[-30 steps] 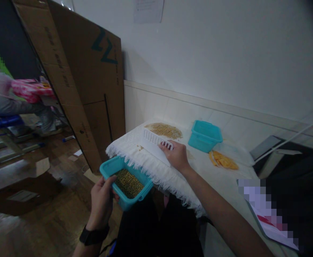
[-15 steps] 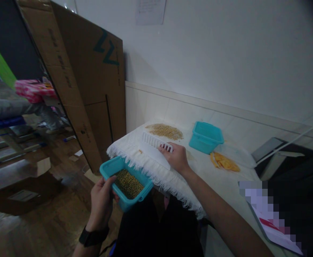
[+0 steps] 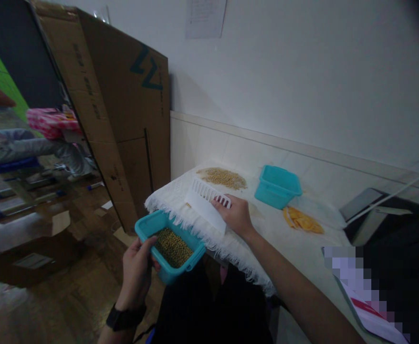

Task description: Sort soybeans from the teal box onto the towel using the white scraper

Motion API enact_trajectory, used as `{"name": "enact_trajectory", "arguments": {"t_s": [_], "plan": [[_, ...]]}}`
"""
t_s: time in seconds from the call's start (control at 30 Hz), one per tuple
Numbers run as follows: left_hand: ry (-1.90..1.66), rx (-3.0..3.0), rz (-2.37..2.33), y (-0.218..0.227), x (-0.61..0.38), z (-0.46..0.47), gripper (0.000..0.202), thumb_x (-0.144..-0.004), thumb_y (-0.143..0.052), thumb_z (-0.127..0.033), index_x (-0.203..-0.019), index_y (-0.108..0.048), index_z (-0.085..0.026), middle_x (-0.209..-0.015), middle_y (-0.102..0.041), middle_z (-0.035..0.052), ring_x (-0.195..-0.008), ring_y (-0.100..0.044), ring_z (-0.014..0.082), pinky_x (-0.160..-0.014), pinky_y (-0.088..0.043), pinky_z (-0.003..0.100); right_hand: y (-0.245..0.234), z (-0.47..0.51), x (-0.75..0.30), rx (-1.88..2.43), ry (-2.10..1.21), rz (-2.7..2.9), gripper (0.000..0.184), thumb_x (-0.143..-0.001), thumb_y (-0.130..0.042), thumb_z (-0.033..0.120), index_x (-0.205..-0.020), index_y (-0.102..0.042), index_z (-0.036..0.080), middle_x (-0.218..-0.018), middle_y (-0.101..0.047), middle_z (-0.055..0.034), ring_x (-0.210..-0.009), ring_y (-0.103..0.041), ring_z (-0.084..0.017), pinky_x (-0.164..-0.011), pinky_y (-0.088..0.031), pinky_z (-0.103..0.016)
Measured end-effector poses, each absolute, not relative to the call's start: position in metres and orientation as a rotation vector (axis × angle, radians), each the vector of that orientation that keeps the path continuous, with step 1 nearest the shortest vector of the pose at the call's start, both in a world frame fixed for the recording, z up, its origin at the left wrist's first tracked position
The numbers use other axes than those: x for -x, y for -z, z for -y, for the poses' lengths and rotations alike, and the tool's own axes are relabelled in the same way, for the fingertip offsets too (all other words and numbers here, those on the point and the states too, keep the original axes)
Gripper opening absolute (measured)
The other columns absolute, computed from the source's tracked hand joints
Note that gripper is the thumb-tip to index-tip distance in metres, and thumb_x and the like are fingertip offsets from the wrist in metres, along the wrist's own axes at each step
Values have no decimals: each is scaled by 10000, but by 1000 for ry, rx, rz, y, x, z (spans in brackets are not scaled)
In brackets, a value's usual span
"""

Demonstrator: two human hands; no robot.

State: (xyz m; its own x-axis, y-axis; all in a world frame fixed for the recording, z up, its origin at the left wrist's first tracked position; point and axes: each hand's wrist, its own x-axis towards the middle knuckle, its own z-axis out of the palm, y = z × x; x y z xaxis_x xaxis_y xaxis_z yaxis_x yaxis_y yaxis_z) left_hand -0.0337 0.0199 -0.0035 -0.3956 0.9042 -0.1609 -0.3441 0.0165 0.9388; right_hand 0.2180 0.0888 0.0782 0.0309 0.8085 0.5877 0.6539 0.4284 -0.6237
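My left hand [image 3: 137, 273] grips a teal plastic tub [image 3: 169, 245] filled with greenish beans, held just below the near edge of a white fringed cloth [image 3: 209, 234] on the table. My right hand [image 3: 235, 215] is closed on a white slotted scraper [image 3: 205, 203] resting on the cloth close to its fringe. A pile of tan beans [image 3: 224, 177] lies at the far end of the cloth. One or two loose beans sit by the scraper's left end.
A second teal tub [image 3: 277, 186] stands at the back of the table beside a yellow wrapper [image 3: 302, 220]. A tall cardboard sheet [image 3: 123, 114] leans at left. Another person [image 3: 26, 143] is beyond it. A laptop [image 3: 374, 210] lies far right, papers [image 3: 370, 306] near right.
My right hand has drawn the scraper slightly nearer the fringe and the tub. The loose beans by its left end are fewer. The left hand and tub stay put.
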Motion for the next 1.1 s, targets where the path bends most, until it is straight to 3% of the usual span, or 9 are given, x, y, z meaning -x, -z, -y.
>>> {"name": "enact_trajectory", "arguments": {"t_s": [0.2, 1.1], "plan": [[-1591, -643, -1274, 6, 37, -20, 345, -603, -845, -423, -635, -568, -220, -364, -507, -80, -265, -439, 120, -295, -338, 222, -77, -86, -216, 1259, -196, 1707, 285, -869, -661, 433, -746, -735, 187, -601, -668, -5, -533, -575, -153, -543, -426, -250], [-1591, -702, -1303, 4, 34, -23, 323, -649, -773, -461, -636, -549, -229, -347, -494, -63, -259, -441, 136, -287, -329, 228, -78, -77, -208, 1168, -201, 1749, 249, -890, -637, 383, -830, -793, 198, -630, -722, -21, -510, -617, -173, -535, -487, -263]]}}
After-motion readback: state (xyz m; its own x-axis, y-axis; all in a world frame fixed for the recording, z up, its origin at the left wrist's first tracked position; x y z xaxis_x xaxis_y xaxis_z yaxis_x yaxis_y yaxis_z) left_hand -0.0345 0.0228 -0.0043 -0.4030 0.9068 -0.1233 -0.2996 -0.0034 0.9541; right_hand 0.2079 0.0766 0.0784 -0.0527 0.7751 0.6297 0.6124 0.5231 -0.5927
